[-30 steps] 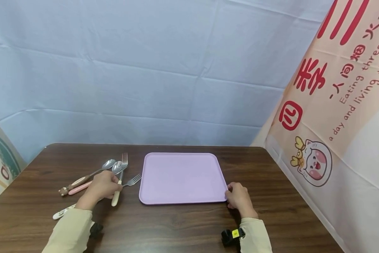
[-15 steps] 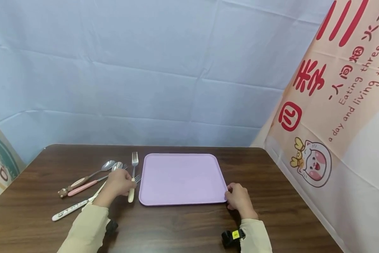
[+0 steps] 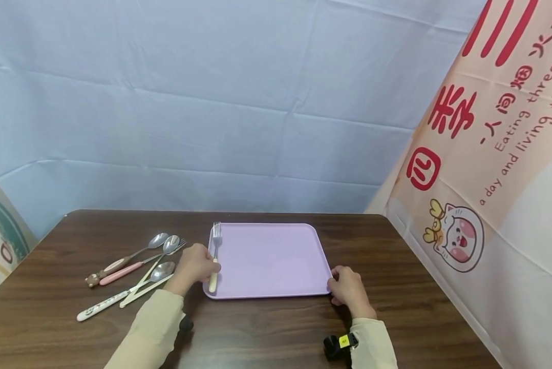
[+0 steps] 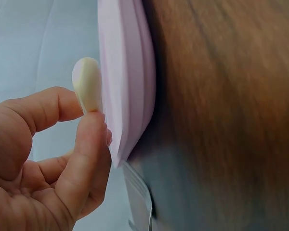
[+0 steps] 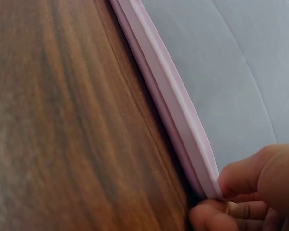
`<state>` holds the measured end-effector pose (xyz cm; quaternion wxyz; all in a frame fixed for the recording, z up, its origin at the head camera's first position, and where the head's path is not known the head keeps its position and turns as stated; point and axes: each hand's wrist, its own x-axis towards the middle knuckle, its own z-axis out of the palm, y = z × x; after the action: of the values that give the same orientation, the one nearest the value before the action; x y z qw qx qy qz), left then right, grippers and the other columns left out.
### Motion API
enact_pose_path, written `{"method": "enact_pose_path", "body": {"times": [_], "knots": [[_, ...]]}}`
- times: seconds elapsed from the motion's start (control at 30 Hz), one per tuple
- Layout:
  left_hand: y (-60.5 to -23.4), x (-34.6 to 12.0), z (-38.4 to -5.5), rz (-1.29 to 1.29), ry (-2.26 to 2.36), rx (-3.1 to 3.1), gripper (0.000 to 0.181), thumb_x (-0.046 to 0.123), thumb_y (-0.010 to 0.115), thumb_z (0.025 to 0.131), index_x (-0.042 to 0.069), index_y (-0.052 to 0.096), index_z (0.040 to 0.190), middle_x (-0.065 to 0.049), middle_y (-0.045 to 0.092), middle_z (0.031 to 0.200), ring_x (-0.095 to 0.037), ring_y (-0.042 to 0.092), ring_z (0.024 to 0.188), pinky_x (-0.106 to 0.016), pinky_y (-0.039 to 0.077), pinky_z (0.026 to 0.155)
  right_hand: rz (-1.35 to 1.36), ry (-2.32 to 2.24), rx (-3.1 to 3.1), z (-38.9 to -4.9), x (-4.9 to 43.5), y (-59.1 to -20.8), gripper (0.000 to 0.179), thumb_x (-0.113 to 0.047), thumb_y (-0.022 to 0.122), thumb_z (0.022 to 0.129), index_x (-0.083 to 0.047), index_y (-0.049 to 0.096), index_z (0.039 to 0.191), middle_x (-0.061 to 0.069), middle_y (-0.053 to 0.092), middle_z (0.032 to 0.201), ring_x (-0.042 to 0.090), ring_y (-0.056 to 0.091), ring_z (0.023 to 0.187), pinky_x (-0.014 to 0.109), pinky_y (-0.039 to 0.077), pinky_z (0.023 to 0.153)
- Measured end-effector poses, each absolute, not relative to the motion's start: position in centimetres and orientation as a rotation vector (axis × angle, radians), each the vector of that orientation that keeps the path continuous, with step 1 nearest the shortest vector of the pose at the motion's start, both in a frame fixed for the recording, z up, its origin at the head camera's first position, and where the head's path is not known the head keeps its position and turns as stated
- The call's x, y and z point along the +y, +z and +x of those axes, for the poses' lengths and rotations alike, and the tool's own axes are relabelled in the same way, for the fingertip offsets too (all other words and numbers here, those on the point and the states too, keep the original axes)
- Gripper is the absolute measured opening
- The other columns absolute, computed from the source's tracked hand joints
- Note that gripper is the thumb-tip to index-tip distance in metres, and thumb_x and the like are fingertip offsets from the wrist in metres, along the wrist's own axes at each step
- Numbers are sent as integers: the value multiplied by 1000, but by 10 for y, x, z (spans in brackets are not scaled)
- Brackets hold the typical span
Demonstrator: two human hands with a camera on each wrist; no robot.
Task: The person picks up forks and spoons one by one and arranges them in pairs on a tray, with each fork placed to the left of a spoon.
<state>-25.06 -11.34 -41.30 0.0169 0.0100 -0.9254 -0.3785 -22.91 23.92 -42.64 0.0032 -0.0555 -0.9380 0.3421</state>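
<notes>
My left hand (image 3: 196,266) pinches a fork (image 3: 213,275) by its cream handle, over the left edge of the lilac tray (image 3: 269,261). The fork's tines point away toward the back of the table. In the left wrist view the handle's rounded end (image 4: 88,84) sticks up between thumb and finger, close beside the tray's rim (image 4: 130,72). At the tray's front right corner my right hand (image 3: 348,288) grips the rim. The right wrist view has its thumb (image 5: 245,178) on top of the rim (image 5: 183,115) and fingers below.
Left of the tray lies a loose pile of cutlery: a bear-handled spoon (image 3: 114,265), a pink-handled fork (image 3: 121,274), a spoon with a white patterned handle (image 3: 102,306) and other cream-handled pieces, some crossing. A cloth backdrop (image 3: 276,128) hangs behind the dark wooden table (image 3: 276,333).
The left hand has carried the fork rightward from the cutlery pile to over the tray's left edge, uncovering the pieces beneath. The right hand and the tray have stayed in place.
</notes>
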Motion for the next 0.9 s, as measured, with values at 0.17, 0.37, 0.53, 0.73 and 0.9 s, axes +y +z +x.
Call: {"method": "enact_pose_path", "body": {"times": [0.17,0.37,0.53,0.73,0.9], "knots": [[-416,-104,-253,-6,-1121,-2894,17,8,67,64,7,55,53,2,50,41,-11,52,38,-26,44,43,-181,1077,-2936,-229,241,-426,20,0,52,81,7,58,98,11,55,65,14,57,41,28,48,41],[-415,-98,-252,-2,-1099,-2924,16,5,66,64,4,53,56,-1,51,42,-13,54,38,-26,46,45,-178,1103,-2931,-229,240,-426,21,0,51,81,8,58,100,11,54,66,15,57,42,28,48,41],[-414,-96,-253,51,-1060,-2976,17,5,66,66,4,51,58,-4,53,47,-13,54,39,-27,46,44,-185,1108,-2935,-228,239,-425,19,1,51,82,7,57,99,11,54,65,15,57,42,28,49,42],[-414,-94,-254,86,-1046,-2985,17,6,68,65,3,51,62,-8,54,55,-17,55,43,-28,46,44,-185,1113,-2940,-227,240,-425,19,1,51,83,8,57,100,11,54,65,15,56,43,28,48,42],[-414,-94,-254,110,-1032,-3002,17,7,69,65,1,52,65,-9,54,57,-18,56,43,-29,46,44,-170,1090,-2940,-228,239,-425,17,0,52,82,7,57,98,10,53,63,15,55,42,28,48,42]]}}
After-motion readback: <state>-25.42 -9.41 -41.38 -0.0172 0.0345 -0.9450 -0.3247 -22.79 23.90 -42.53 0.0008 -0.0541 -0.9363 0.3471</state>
